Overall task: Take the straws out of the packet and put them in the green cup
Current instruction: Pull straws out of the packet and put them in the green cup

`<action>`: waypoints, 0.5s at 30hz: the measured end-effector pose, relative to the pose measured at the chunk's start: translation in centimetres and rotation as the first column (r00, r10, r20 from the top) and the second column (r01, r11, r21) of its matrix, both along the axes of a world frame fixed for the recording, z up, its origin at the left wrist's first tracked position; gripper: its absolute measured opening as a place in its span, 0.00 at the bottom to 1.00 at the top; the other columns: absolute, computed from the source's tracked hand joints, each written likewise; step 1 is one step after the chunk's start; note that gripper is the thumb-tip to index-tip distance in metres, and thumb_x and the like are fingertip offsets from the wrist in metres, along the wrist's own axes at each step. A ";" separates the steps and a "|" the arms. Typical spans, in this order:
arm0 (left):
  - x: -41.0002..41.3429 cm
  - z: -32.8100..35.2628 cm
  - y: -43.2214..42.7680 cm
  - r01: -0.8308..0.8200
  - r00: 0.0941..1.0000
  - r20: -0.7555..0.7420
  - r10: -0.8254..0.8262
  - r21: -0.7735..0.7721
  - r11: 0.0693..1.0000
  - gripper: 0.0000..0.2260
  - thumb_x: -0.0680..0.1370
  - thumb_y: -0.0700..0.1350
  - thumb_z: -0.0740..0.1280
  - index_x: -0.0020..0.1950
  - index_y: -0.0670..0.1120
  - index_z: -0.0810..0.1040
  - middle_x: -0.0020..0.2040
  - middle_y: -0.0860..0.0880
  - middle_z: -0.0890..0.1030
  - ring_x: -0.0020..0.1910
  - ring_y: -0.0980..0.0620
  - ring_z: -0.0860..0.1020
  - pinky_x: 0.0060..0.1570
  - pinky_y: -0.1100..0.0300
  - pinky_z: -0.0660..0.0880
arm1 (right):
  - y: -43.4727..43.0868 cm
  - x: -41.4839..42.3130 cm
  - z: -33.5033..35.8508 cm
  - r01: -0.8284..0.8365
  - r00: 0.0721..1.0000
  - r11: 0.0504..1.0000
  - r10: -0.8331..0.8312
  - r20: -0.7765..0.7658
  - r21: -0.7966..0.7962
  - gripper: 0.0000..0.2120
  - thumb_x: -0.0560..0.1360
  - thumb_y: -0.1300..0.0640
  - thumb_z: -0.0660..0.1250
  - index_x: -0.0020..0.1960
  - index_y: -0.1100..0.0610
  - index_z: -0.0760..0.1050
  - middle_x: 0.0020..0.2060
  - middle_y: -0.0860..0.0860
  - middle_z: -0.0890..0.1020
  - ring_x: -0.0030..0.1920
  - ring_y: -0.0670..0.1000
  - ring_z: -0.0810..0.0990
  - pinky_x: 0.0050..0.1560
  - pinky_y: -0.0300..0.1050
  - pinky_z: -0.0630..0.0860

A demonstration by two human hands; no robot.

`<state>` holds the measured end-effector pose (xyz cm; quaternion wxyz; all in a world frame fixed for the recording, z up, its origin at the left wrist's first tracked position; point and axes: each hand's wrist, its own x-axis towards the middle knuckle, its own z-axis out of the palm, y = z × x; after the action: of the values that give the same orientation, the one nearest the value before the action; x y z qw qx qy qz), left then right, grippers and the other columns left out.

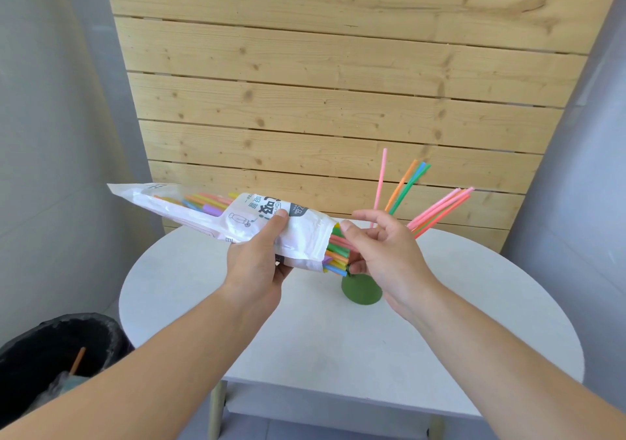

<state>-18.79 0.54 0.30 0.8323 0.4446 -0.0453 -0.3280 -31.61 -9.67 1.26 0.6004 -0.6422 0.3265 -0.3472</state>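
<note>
My left hand (259, 260) grips a white plastic straw packet (216, 217), held roughly level above the table with its open end to the right. Coloured straw ends (337, 256) stick out of that opening. My right hand (381, 250) is at the opening, its thumb and fingers pinching the protruding straws. The green cup (361, 292) stands on the table below and behind my right hand, mostly hidden by it. Several straws (437, 207) stand fanned out in the cup, leaning to the right.
A round white table (305, 331) carries the cup. Behind it stands a wooden slat wall (338, 84). A black bin (50, 351) with a liner sits on the floor at the lower left, with an orange straw inside.
</note>
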 end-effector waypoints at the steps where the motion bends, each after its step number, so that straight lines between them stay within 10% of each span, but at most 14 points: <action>1: -0.1 0.0 -0.1 0.006 1.000 0.001 -0.006 -0.003 1.000 0.16 0.78 0.42 0.74 0.66 0.46 0.80 0.59 0.47 0.87 0.58 0.47 0.86 0.43 0.57 0.85 | 0.0 0.0 0.0 -0.009 1.000 1.000 0.009 -0.009 -0.020 0.08 0.77 0.55 0.71 0.54 0.57 0.80 0.34 0.53 0.82 0.27 0.49 0.78 0.33 0.43 0.77; 15: 0.9 -0.5 -0.4 -0.015 1.000 -0.022 0.014 -0.015 1.000 0.15 0.78 0.42 0.74 0.63 0.47 0.80 0.54 0.49 0.86 0.48 0.51 0.85 0.42 0.58 0.84 | -0.2 -0.5 0.1 -0.001 1.000 1.000 0.000 0.030 0.028 0.09 0.74 0.59 0.74 0.52 0.62 0.81 0.34 0.55 0.80 0.28 0.49 0.78 0.30 0.42 0.75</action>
<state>-17.91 0.18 -0.24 0.8384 0.4350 -0.0353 -0.3266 -32.07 -9.87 1.34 0.6143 -0.6284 0.3223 -0.3521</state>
